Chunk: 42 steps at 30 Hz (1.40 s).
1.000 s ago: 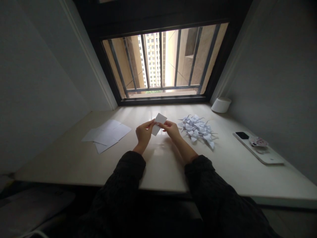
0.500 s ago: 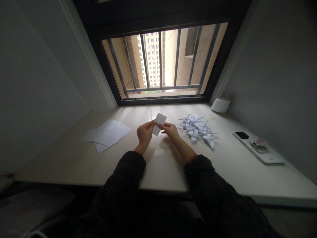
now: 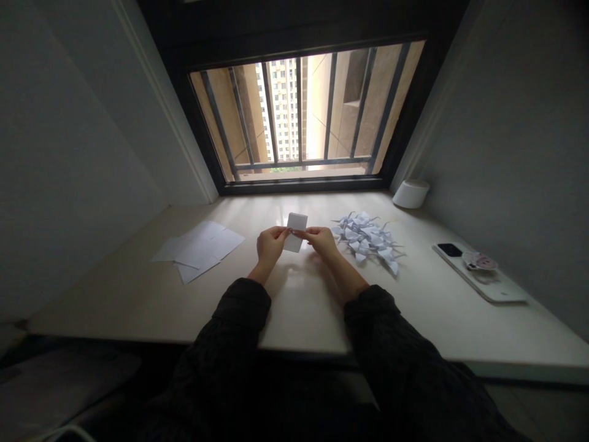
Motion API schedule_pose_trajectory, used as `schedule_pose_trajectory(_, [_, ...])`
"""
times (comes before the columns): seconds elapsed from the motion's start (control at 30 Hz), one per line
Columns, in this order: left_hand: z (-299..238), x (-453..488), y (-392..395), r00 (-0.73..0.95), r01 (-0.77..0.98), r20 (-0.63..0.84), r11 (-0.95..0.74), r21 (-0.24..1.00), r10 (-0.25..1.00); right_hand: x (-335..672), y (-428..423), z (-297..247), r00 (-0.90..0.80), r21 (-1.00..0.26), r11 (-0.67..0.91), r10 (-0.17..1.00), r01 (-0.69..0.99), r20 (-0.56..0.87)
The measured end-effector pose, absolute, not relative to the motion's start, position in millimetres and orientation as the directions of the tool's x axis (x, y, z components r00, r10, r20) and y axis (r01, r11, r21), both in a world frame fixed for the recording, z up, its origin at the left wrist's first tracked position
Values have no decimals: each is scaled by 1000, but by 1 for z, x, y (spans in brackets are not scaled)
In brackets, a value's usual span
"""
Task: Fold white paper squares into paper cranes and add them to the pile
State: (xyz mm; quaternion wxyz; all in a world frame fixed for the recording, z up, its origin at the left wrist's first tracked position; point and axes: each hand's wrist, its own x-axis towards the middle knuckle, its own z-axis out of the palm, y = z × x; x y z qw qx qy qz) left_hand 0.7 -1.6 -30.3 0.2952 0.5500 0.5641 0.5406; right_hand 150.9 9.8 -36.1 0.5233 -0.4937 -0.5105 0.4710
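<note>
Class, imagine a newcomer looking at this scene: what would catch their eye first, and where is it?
Probably the bright, barred window at the top centre, the lightest thing in view. Below it, the left hand and right hand pinch a small white piece of paper above the pale counter. To their right lies a heap of folded white paper shapes.

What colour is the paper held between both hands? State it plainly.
White; the held paper shows best in the head view.
</note>
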Motion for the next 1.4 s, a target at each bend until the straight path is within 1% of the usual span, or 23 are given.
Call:
schedule_pose_trajectory(0.1, [-28, 1, -4, -241, 366, 277, -177, 914, 930, 151, 12, -37, 69, -997, 59, 996, 41, 61])
schedule_pose_trajectory(0.2, [-26, 1, -4, -239, 396, 286, -176, 901, 928, 152, 13, -37, 71, -999, 38, 997, 30, 40])
schedule_pose_trajectory(0.4, [-24, -3, -2, -229, 366, 253, -158, 917, 940, 161, 14, -31, -80, -1000, 18, 997, -13, 19])
schedule_pose_trajectory(0.47, [-24, -3, -1, -227, 341, 234, -148, 928, 945, 166, 14, -30, -122, -998, 56, 991, 24, 52])
schedule_pose_trajectory(0.6, [-25, -4, -1, -209, 280, 211, -149, 948, 955, 172, 15, -30, -171, -973, 177, 974, 150, 151])
schedule_pose_trajectory(0.67, [-24, -3, -1, -182, 219, 212, -170, 961, 960, 172, 15, -30, -174, -965, 208, 968, 157, 180])
schedule_pose_trajectory(0.77, [-19, -2, -3, -153, 108, 212, -197, 974, 965, 166, 13, -30, -167, -977, 198, 969, 79, 183])
schedule_pose_trajectory(0.87, [-12, -1, -5, -154, 5, 187, -189, 982, 970, 156, 10, -30, -88, -990, 138, 986, -28, 140])
schedule_pose_trajectory(0.97, [-8, 1, -6, -109, -143, 80, -95, 985, 991, 149, 8, -31, 12, -986, 91, 996, -138, 90])
schedule_pose_trajectory(1.03, [-10, 3, -6, -61, -211, 12, -25, 977, 998, 146, 8, -33, 81, -973, 53, 996, -224, 36])
schedule_pose_trajectory(1.13, [-15, 6, -7, 13, -268, 9, -5, 964, 1000, 143, 7, -35, 136, -946, 10, 990, -323, -36])
schedule_pose_trajectory(1.2, [-18, 9, -9, 73, -328, 53, -27, 944, 996, 141, 6, -35, 156, -942, 18, 987, -334, -37])
schedule_pose_trajectory(1.27, [-19, 13, -11, 93, -352, 79, -41, 935, 992, 138, 5, -34, 168, -952, 39, 986, -305, -13])
schedule_pose_trajectory(1.33, [-19, 17, -13, 59, -324, 62, -40, 945, 996, 134, 2, -33, 172, -957, 46, 985, -288, -5])
schedule_pose_trajectory(1.4, [-18, 21, -16, -1, -302, 39, -37, 953, 999, 129, -1, -32, 174, -945, 34, 985, -325, -24])
